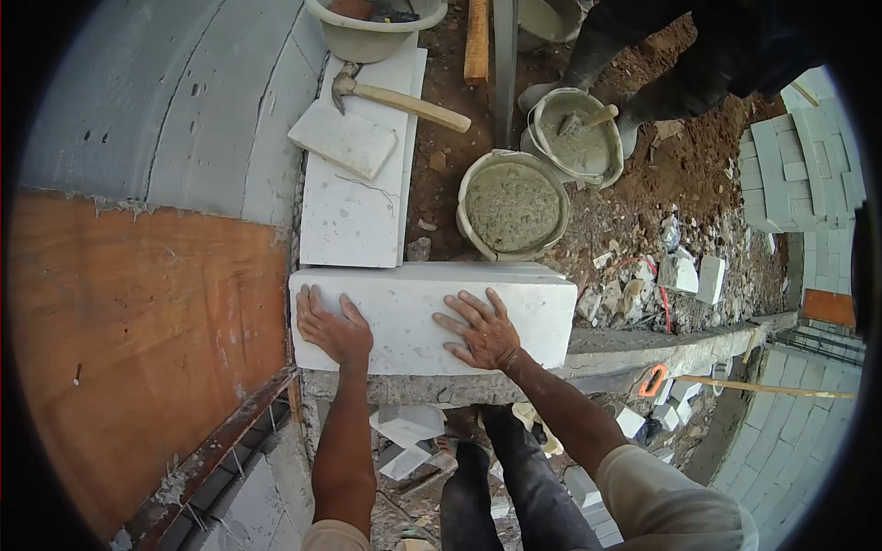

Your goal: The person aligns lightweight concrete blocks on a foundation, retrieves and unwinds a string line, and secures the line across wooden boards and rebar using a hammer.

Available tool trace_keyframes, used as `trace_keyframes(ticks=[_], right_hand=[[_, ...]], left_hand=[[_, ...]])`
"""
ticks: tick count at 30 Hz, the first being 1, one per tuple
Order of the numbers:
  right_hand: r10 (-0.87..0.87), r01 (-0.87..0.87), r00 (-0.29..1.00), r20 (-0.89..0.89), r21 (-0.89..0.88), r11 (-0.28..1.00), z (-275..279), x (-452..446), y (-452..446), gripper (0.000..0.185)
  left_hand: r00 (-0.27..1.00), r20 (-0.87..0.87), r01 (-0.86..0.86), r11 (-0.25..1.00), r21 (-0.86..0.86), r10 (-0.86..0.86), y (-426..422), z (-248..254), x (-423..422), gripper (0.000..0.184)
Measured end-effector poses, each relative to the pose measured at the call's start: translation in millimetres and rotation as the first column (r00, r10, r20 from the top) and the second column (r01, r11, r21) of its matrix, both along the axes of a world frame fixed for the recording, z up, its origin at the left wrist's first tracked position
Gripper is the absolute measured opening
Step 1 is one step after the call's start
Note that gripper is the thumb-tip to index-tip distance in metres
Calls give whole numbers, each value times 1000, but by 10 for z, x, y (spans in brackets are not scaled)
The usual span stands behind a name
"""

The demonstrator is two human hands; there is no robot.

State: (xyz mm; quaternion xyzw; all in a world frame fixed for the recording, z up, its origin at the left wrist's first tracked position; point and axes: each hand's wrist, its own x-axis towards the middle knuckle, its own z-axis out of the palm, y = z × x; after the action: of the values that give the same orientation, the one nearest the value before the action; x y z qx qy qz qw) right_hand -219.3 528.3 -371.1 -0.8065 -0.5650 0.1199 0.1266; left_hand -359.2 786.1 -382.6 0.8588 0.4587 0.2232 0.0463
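A long white block (pixel 404 317) lies on a concrete ledge in front of me, its left end close to the orange-brown wooden board. Near that end, my left hand (pixel 335 329) rests on the block with its fingers stretched out. My right hand (pixel 482 332) lies spread on the same block, right of its middle. Behind it are stacked white slabs (pixel 349 216), carrying a smaller white piece (pixel 344 138) and a claw hammer (pixel 400 98) with a wooden handle.
A bucket of wet mortar (pixel 513 207) stands just beyond the block; another bucket (pixel 579 138) behind it holds a trowel. A basin (pixel 377 32) sits at the far end of the slabs. Another person's boots (pixel 588 55) are at top right. The wooden board (pixel 147 303) borders the left. Rubble (pixel 634 298) covers the right.
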Motion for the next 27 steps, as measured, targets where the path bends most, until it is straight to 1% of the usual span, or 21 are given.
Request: trace_keyframes(ticks=[2,4,6,8,9,11,12,14,15,18,20,21,22,24,25,26,27], right_hand=[[-9,9,1000,-7,-30,999,33,23,8,63],[-1,1,1000,-12,-17,1000,45,54,27,63],[-6,5,1000,-22,-7,1000,69,49,2,63],[-15,15,999,-45,15,1000,48,42,-14,63],[-21,22,999,-28,29,999,56,57,-28,63],[-14,15,999,-32,19,1000,79,57,-16,63],[-15,16,999,-32,28,999,87,55,-14,63],[-11,12,999,-42,16,1000,99,81,-18,62],[-3,3,999,-35,-9,1000,106,88,-8,62],[-7,6,999,-43,-24,1000,88,86,-13,62],[-2,1,1000,-22,-33,999,64,90,-17,62],[-8,7,1000,-30,-30,1000,62,89,-10,62],[-16,15,999,-41,-28,999,50,84,-13,62],[-11,8,999,-47,-62,998,7,117,12,62],[-13,10,999,-40,-70,998,5,112,15,61],[-11,8,999,-36,-79,997,31,88,7,60],[0,-4,999,-41,-89,996,30,94,0,60]], left_hand=[[1000,-17,-4,1000,9,5,6,14,1,56],[999,-32,-8,1000,-19,7,16,0,4,56],[1000,16,15,1000,6,-15,21,20,-40,56],[996,84,28,997,-69,-22,47,-21,-31,56],[994,101,36,998,-54,-31,70,6,49,56],[973,191,146,987,-70,-131,145,126,169,56],[961,216,196,977,-82,-174,193,303,384,55],[943,254,250,962,-112,-215,368,486,881,51],[942,260,247,964,-103,-213,518,440,1107,51],[930,321,231,964,-135,-178,856,50,1647,50],[976,211,91,978,-189,-50,963,-157,1866,51],[987,160,8,988,-153,17,899,-212,1927,53],[986,163,6,987,-158,20,841,-211,1974,53],[998,4,-58,996,-66,58,799,-202,2031,56],[998,-29,-61,993,-101,58,813,-189,2040,60],[997,-44,-70,991,-115,65,818,-198,2009,60],[998,-48,-56,993,-104,51,836,-202,2020,62]])
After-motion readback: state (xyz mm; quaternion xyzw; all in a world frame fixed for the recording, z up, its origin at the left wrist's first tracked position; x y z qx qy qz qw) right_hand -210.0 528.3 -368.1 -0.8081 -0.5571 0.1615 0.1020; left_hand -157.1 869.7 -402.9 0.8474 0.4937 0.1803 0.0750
